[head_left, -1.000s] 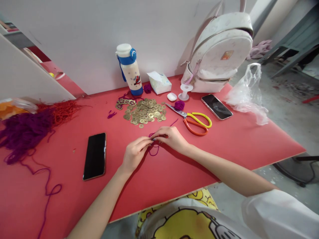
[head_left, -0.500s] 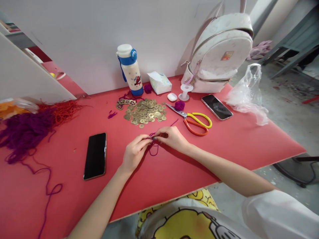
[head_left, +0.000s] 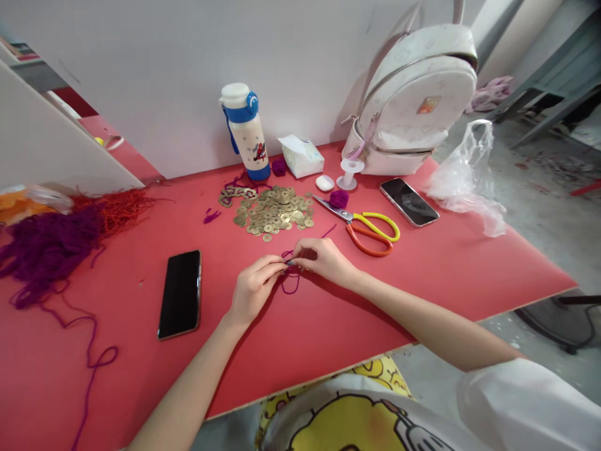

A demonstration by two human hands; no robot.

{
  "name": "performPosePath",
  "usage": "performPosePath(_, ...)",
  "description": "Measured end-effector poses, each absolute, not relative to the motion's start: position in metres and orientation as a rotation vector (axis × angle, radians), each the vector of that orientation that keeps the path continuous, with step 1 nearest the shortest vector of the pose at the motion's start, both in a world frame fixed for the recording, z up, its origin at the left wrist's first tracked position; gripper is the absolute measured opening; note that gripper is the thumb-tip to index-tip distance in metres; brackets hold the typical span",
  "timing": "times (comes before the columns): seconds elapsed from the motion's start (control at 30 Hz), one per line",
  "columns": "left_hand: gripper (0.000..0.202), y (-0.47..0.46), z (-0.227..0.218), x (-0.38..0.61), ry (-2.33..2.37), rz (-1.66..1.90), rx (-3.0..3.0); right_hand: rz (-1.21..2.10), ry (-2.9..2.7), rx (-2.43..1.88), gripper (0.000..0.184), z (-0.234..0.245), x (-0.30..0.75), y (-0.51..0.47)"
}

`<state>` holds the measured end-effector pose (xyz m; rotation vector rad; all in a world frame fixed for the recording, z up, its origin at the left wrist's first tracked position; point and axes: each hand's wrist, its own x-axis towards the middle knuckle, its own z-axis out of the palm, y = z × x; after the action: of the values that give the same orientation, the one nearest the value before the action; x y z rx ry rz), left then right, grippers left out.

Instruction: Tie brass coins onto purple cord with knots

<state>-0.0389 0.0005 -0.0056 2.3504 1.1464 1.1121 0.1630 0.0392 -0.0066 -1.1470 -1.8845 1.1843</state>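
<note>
Fingertips of my left hand [head_left: 256, 285] and my right hand [head_left: 325, 260] meet over the red table, both pinching a purple yarn [head_left: 292, 292]. A loop of it hangs below the fingers, and a loose end sticks out past my right hand toward the scissors. Whether a coin is also between the fingertips is hidden. Just beyond lies a heap of brass-coloured coins with holes [head_left: 277, 212]. Some coins strung on purple yarn [head_left: 238, 195] rest at the heap's left. Scissors [head_left: 373, 233] with yellow and orange handles lie beyond my right hand, beside a small purple yarn ball [head_left: 339, 199].
Black phones lie at left [head_left: 179, 294] and right [head_left: 409, 201]. A bottle [head_left: 246, 134], tissue pack [head_left: 302, 158], white spool [head_left: 350, 174] and white backpack [head_left: 417, 100] stand along the wall. Purple yarn [head_left: 51, 244] and red strands [head_left: 113, 213] pile at left; a plastic bag [head_left: 469, 188] sits at right.
Almost nothing differs. The fingertips of both hands have shifted very slightly around the purple yarn; everything on the table stays where it was.
</note>
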Motion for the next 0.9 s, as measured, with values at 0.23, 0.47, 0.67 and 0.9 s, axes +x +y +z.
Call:
performPosePath(0.23, 0.015, 0.002, -0.005, -0.038, 1.147, 1.139, 2.282, 1.167, -1.942, -1.02, 0.017, -0.006, 0.164, 0.039)
performPosePath(0.47, 0.015, 0.0, -0.002, -0.037, 1.171, 1.136, 2.247, 1.043, -2.011, -1.172, 0.007, -0.006, 0.165, 0.04)
performPosePath(0.67, 0.015, 0.001, 0.004, -0.035, 1.226, 1.183, 2.139, 1.001, -1.985, -1.217, 0.015, -0.005, 0.167, 0.042)
performPosePath(0.9, 0.012, 0.004, -0.001, -0.04, 1.353, 1.161, 1.848, 1.353, -1.709, -0.952, 0.036, 0.009, 0.174, 0.045)
